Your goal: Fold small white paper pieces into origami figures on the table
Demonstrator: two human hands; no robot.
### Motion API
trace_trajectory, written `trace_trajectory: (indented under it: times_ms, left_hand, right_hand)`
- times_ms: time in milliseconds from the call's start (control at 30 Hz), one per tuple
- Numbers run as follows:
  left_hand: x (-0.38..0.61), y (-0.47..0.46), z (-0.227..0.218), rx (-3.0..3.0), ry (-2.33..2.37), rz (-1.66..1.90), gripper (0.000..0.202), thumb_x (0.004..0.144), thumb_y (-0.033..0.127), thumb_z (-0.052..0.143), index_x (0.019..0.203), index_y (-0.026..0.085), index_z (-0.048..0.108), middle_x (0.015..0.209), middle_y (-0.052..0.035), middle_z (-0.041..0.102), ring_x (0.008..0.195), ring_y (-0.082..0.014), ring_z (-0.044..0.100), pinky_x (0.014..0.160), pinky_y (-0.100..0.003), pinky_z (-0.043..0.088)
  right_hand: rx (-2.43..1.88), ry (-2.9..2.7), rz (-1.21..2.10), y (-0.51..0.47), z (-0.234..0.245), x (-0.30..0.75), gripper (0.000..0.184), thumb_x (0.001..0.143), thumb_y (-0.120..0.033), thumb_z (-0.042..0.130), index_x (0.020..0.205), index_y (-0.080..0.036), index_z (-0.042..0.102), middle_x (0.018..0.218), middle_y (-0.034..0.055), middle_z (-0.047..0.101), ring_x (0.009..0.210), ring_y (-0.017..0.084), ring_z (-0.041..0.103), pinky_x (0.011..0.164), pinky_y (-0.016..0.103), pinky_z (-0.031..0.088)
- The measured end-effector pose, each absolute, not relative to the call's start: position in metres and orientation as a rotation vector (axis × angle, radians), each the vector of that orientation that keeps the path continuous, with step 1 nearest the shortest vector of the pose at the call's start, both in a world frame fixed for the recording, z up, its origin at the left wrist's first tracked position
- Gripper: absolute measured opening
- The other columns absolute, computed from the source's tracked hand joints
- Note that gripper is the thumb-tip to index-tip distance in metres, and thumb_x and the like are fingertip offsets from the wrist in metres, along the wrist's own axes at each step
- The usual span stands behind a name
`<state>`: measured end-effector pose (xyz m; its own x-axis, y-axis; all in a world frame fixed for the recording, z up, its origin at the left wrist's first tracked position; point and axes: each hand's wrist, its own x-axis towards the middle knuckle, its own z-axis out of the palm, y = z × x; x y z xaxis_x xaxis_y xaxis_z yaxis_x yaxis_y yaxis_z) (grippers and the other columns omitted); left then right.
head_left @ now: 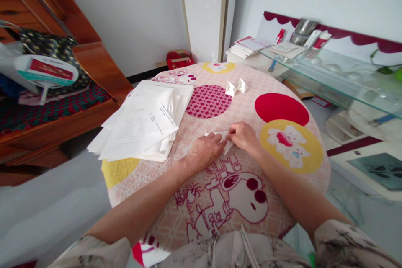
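Note:
A small white folded paper (223, 137) lies on the round table with the patterned cloth (282, 109), near its middle. My left hand (204, 151) rests on the paper's left part, fingers curled down and pressing it. My right hand (243, 136) pinches the paper's right end, fingers closed on it. Most of the paper is hidden under both hands. Two finished white folded paper pieces (236, 87) sit side by side farther back on the table.
A loose stack of white sheets (147, 121) covers the table's left side and overhangs its edge. A wooden bench (78, 92) with a bag and a hand fan stands at the left. A glass shelf (339, 75) with books and containers runs along the right.

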<state>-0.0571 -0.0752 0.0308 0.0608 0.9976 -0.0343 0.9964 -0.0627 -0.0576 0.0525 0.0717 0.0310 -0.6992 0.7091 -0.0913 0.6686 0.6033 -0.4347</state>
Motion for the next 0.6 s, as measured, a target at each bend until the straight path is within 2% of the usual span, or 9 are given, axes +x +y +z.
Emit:
trace_trajectory:
  times_ms: [100,367,533,600]
  left_hand:
    - [-0.056,-0.076,0.033,-2.274,-2.157,0.105,0.023,0.105,0.03,0.054,0.122,0.018,0.063,0.109,-0.0101,0.065,0.105,-0.0265,0.062,0.077,-0.034,0.051]
    - [-0.057,-0.075,0.033,-2.298,-2.181,0.096,0.028,0.106,0.03,0.051,0.129,0.019,0.061,0.114,-0.0104,0.065,0.108,-0.0263,0.062,0.08,-0.035,0.053]
    - [-0.057,-0.075,0.033,-2.272,-2.181,0.065,0.024,0.104,0.029,0.053,0.123,0.019,0.064,0.111,-0.0101,0.066,0.105,-0.0254,0.063,0.077,-0.033,0.052]
    - [-0.058,-0.076,0.032,-2.265,-2.187,0.004,0.022,0.103,0.03,0.055,0.12,0.019,0.066,0.109,-0.0095,0.068,0.103,-0.0248,0.064,0.077,-0.032,0.052]
  right_hand:
    - [-1.213,-2.713,0.684,0.077,0.032,0.057,0.005,0.076,-0.016,0.073,0.074,-0.018,0.077,0.076,0.0058,0.075,0.073,0.018,0.065,0.06,0.028,0.037]
    - [-1.286,-2.608,0.759,0.106,0.033,0.082,0.014,0.07,-0.008,0.067,0.058,-0.017,0.068,0.054,0.0004,0.061,0.057,0.014,0.055,0.054,0.027,0.034]
    - [-0.825,-2.456,0.95,0.089,0.03,0.076,0.012,0.079,-0.014,0.064,0.072,-0.016,0.073,0.066,0.0008,0.069,0.061,0.014,0.057,0.06,0.026,0.039]
    - [-0.671,-2.525,0.958,0.077,0.026,0.068,0.017,0.08,-0.01,0.061,0.07,-0.017,0.072,0.069,0.0019,0.07,0.064,0.014,0.059,0.063,0.026,0.04]
